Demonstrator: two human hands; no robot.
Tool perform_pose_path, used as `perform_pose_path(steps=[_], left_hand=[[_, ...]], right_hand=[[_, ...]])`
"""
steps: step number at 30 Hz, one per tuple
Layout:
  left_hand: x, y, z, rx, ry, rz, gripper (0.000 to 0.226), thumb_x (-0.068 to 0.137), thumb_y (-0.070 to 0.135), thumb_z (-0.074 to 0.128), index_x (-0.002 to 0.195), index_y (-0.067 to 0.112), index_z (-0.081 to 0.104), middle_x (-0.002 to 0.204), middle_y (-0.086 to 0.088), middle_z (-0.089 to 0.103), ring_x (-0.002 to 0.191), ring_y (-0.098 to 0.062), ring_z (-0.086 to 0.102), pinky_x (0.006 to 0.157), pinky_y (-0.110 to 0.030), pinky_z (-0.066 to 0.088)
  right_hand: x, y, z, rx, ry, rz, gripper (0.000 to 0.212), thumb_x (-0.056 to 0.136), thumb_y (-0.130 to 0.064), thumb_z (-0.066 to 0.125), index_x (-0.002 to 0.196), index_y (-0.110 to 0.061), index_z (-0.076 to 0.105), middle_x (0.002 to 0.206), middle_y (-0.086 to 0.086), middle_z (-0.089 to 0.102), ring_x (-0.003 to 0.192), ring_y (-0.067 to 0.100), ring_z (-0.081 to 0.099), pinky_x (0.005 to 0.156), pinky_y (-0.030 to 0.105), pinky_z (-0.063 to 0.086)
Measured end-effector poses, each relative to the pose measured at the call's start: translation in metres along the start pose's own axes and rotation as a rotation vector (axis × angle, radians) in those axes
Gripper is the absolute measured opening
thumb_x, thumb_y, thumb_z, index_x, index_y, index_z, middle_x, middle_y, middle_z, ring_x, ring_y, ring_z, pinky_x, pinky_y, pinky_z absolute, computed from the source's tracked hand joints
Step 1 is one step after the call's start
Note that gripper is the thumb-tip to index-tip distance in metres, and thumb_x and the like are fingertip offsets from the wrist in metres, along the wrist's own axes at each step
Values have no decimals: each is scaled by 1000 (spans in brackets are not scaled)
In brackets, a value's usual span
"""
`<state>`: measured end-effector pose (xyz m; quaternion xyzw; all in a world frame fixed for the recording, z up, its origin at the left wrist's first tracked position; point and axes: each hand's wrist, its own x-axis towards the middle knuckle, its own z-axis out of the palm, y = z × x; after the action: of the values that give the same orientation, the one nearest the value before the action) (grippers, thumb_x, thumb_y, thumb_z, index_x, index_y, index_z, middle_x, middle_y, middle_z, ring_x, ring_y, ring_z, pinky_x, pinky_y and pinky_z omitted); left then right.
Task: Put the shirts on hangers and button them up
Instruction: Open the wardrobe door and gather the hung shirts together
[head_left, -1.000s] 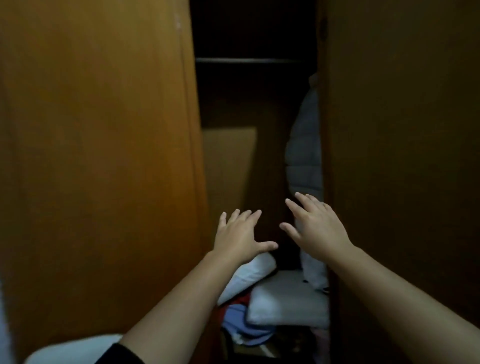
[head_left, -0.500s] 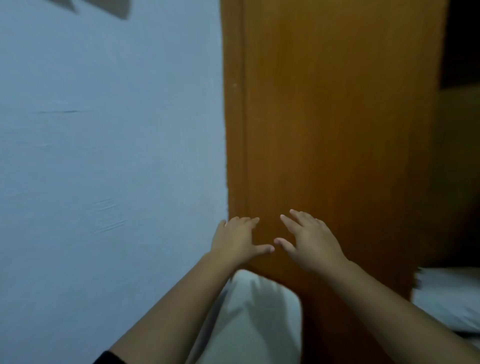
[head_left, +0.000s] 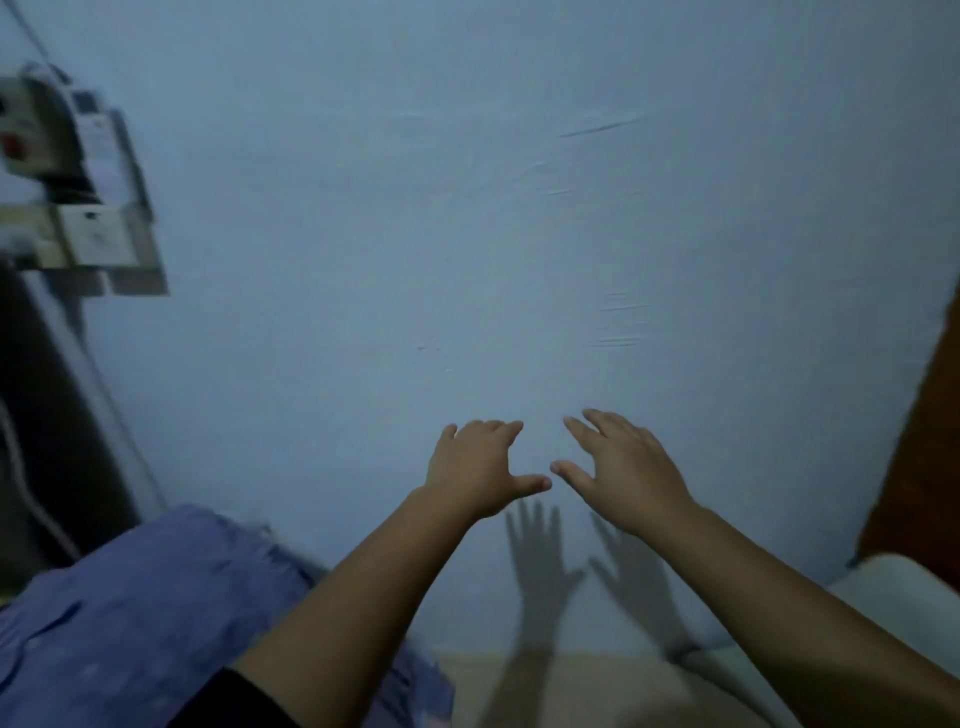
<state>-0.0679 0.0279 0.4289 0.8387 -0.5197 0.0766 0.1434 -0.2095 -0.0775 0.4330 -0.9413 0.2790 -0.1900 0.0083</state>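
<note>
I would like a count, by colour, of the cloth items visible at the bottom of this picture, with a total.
Blue-purple: 1, the rumpled blue-purple fabric at lower left.
White: 1, the white padded cloth item at lower right.
Total: 2.
The left hand and the right hand hold neither.

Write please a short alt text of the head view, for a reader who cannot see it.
Two bare hands, left hand and right hand, reach forward open and empty before a pale blue wall, casting shadows on it. A blue cloth lies at lower left, a blurred fixture hangs at upper left, and a wooden edge shows at right.
</note>
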Motion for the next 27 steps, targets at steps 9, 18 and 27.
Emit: perform_pose_path(steps=[9,18,27], left_hand=[[-136,-163,-26,116,23,-423,85,81,69,54,149,25,27,153,1,34,140,-19,30,116,-41,20],[-248,-278,-56,174,91,-650,82,82,66,55,149,27,27,150,5,38,137,-17,34,114,-42,23],[-304,-349,-24,103,85,-894,91,79,68,57,151,26,20,156,5,28,140,-17,31,114,-39,27]], right_hand=[[26,-175,66,160,-97,-404,65,94,-56,38,149,-26,24,156,1,22,143,18,18,114,35,18],[24,-334,116,257,-155,-689,64,93,-53,43,148,-25,26,154,1,28,140,17,24,113,31,20],[24,-422,173,327,-273,-810,66,93,-55,41,149,-27,22,156,-1,22,143,18,18,117,35,12]])
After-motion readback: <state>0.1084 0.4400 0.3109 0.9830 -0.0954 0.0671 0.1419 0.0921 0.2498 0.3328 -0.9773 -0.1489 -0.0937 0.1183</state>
